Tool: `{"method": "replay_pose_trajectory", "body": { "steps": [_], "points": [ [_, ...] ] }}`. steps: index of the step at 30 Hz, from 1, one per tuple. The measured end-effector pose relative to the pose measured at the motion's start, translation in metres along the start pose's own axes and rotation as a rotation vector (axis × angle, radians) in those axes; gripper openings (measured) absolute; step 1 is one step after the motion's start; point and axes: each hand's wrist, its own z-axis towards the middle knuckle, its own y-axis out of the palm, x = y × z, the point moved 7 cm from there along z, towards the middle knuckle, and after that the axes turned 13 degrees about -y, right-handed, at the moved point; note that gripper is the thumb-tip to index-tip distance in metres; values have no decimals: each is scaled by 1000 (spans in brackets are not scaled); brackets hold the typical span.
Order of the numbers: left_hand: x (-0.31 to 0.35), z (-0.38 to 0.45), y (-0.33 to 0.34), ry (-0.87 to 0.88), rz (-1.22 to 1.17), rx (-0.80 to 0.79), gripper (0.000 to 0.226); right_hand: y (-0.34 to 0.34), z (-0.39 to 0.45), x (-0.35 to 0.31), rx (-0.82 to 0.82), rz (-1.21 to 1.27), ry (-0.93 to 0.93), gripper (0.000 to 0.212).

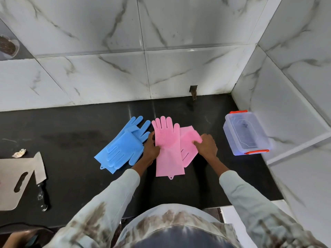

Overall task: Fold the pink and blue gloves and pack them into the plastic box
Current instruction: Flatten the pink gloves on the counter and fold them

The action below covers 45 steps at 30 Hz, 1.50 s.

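Pink gloves [167,140] lie mid-counter on the black countertop [71,140], one overlapping the other. Your left hand [151,149] pinches the top glove's left edge; your right hand [207,147] presses fingers down on the lower pink glove. Blue gloves [123,147] are stacked just left, and the open plastic box [245,135] stands to the right, apart.
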Motion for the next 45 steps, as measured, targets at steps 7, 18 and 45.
{"method": "replay_pose_trajectory", "body": {
  "steps": [7, 18, 45],
  "points": [
    [7, 4, 15, -5, -52, 6, 65, -51, 25, -17, 241, 210, -209, 22],
    [12, -12, 32, -19, 376, 377, 80, -31, 23, -1, 43, 319, -228, 26],
    [96, -11, 82, -123, -564, -40, 52, -46, 10, -30, -34, 743, -179, 8]
  ]
}}
